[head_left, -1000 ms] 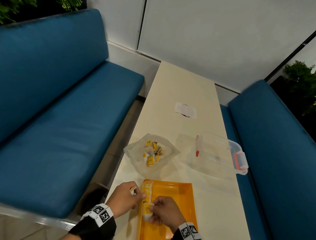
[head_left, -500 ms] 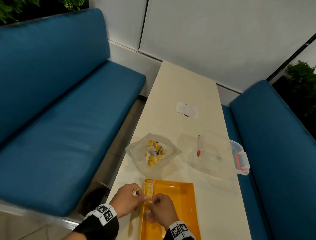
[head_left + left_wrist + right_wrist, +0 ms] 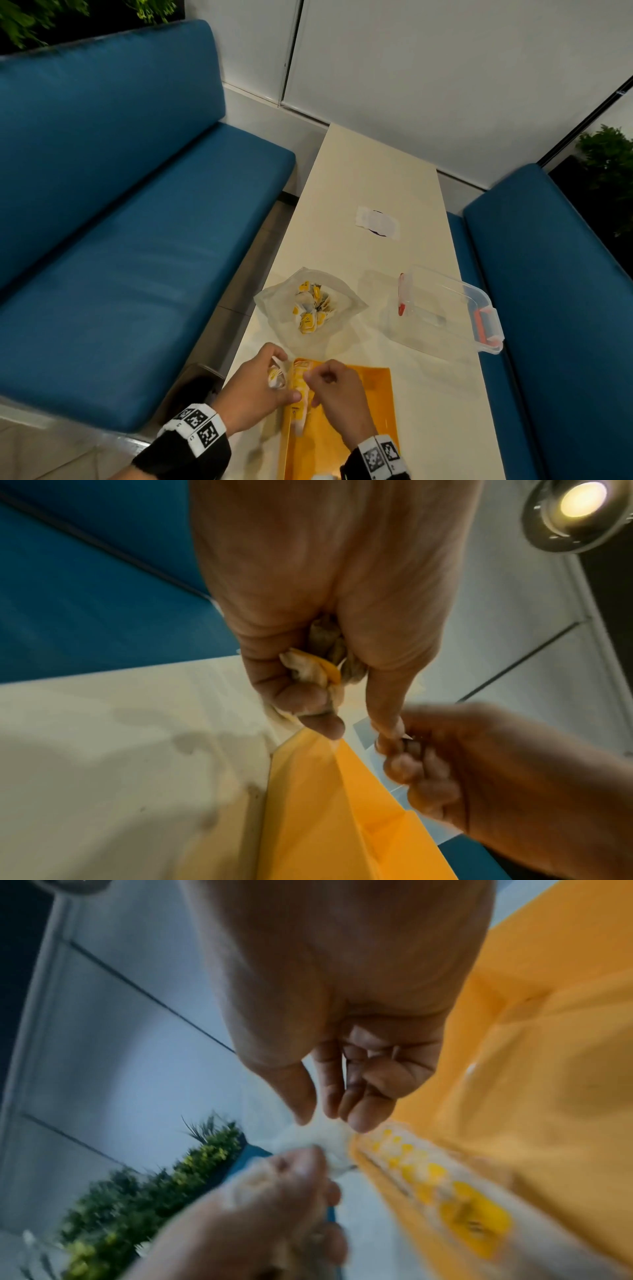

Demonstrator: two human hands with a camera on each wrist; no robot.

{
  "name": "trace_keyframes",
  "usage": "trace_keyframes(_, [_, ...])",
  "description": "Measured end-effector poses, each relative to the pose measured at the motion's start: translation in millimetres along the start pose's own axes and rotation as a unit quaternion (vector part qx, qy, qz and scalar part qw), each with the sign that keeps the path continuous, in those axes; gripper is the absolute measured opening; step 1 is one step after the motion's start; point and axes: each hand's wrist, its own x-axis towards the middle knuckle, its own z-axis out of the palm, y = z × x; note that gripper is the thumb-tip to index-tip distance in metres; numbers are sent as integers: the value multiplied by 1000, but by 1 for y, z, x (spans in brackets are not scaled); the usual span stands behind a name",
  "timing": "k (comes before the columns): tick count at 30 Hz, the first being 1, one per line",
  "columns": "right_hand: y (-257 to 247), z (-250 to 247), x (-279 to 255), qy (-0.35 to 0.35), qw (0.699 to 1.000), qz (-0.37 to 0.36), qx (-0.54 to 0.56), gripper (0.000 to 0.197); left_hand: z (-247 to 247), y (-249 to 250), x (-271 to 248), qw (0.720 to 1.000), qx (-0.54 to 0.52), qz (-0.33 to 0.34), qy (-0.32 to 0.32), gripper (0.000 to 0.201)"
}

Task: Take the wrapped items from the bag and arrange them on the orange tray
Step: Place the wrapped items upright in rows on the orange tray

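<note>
Left hand (image 3: pixel 255 394) grips a bunch of wrapped items (image 3: pixel 275 375) in curled fingers; right hand (image 3: pixel 337 394) pinches one (image 3: pixel 322 1138) over the orange tray's (image 3: pixel 373 404) near-left row (image 3: pixel 298 390); yellow labels blurred, unreadable; bag (image 3: pixel 310 305) beyond.

Bottom centre of the frame: both hands meet over the left edge of the orange tray (image 3: pixel 359 404). The left hand (image 3: pixel 255 394) grips a small bunch of wrapped items (image 3: pixel 275 375), and the right hand (image 3: pixel 337 394) has its fingers curled right next to it. A row of items (image 3: pixel 300 394) lies along the tray's left side. Just above sits the bag (image 3: pixel 310 305), more yellow-and-white ones inside. Clear box (image 3: pixel 448 308) to the right, blue benches on both sides.
</note>
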Motion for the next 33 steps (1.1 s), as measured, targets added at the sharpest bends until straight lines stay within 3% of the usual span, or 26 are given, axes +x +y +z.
trace_keyframes(3, [-36,-7,-10,-60,995,-14,78,24,1,11,-1,999,29,40,7,61])
trace_keyframes(6, [-47,-5,-13,-105,991,-12,87,19,7,17,1,998,25,66,-1,56])
trace_keyframes(13, [-43,-5,-11,-108,988,23,106,15,5,21,-1,996,-4,77,-38,54])
trace_keyframes(18, [-38,-13,-4,-95,991,16,96,13,-4,25,-6,983,-148,30,-104,45])
trace_keyframes(22, [-36,-17,-2,-84,991,3,102,11,-8,23,-7,951,-272,-32,-140,34])
trace_keyframes(30, [-32,-14,0,-82,986,8,148,17,-5,18,-3,928,-341,-74,-130,19])
trace_keyframes(33, [-31,-14,1,-74,986,7,152,21,-3,19,0,922,-356,-93,-121,22])
